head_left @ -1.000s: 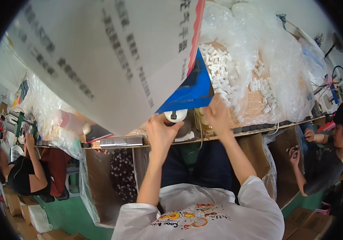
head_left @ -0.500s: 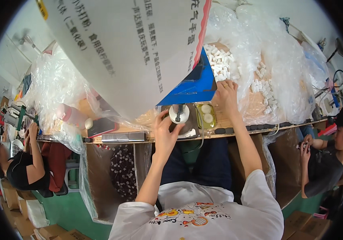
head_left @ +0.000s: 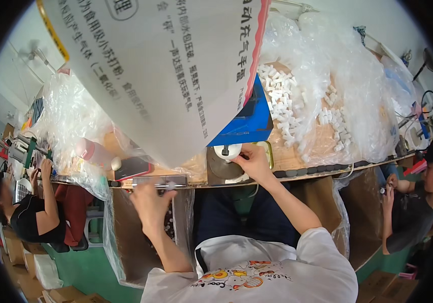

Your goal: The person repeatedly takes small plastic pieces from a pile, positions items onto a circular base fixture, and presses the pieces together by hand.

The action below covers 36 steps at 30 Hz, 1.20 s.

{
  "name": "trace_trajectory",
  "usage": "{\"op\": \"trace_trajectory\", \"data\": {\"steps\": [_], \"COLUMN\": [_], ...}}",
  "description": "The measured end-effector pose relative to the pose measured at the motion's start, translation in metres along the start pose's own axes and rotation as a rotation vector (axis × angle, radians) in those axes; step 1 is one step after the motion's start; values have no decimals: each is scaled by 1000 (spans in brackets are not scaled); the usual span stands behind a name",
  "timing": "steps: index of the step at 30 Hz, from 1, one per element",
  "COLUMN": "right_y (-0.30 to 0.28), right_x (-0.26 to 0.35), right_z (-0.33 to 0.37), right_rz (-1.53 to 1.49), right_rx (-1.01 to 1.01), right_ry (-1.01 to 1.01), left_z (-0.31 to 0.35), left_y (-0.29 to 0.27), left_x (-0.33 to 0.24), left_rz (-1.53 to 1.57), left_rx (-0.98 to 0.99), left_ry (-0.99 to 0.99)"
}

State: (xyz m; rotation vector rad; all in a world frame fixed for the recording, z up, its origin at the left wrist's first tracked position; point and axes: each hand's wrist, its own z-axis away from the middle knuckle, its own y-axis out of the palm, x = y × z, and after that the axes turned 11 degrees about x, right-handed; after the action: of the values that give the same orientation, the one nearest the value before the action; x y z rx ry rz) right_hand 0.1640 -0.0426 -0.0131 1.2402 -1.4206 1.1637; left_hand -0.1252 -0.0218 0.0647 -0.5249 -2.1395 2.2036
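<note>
My left hand (head_left: 151, 206), blurred by motion, is over an open cardboard box (head_left: 130, 227) below the bench edge, thumb and fingers apart. A small light-and-dark bit (head_left: 161, 192) shows beside its thumb; I cannot tell whether they touch. My right hand (head_left: 256, 162) is pinched closed at the rim of a white round part (head_left: 227, 150) with a dark metal pin, beneath a blue machine (head_left: 244, 132). Whatever is between its fingertips is hidden. A large printed sheet (head_left: 161, 91) hangs in front and covers most of the machine.
White plastic pieces (head_left: 282, 96) lie heaped on the bench among clear plastic bags (head_left: 358, 91). A yellow-green tray (head_left: 269, 150) sits behind my right hand. Left are a pink bottle (head_left: 92, 150), a dark red-edged phone (head_left: 133, 169) and a metal bar (head_left: 176, 181). One person works at each side.
My left hand has moved from the white round part leftward and down over the box. My right hand has come from the white pieces to the white round part.
</note>
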Motion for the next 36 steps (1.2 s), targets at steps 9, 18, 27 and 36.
{"op": "trace_trajectory", "data": {"steps": [9, 18, 27, 36], "right_y": [23, -215, -246, -77], "right_x": [8, -23, -35, -5], "right_z": [4, 51, 70, 52], "right_rz": [788, 976, 1168, 1019], "right_rx": [-146, -984, -709, -74], "right_ry": [-435, 118, 245, -263], "left_z": [-122, -77, -53, -37], "left_y": [87, 86, 88, 96], "left_x": [-36, -32, -95, -115], "left_rz": [211, 905, 838, 787], "left_rx": [-153, -136, -65, -296], "left_ry": [205, 236, 483, 436]}}
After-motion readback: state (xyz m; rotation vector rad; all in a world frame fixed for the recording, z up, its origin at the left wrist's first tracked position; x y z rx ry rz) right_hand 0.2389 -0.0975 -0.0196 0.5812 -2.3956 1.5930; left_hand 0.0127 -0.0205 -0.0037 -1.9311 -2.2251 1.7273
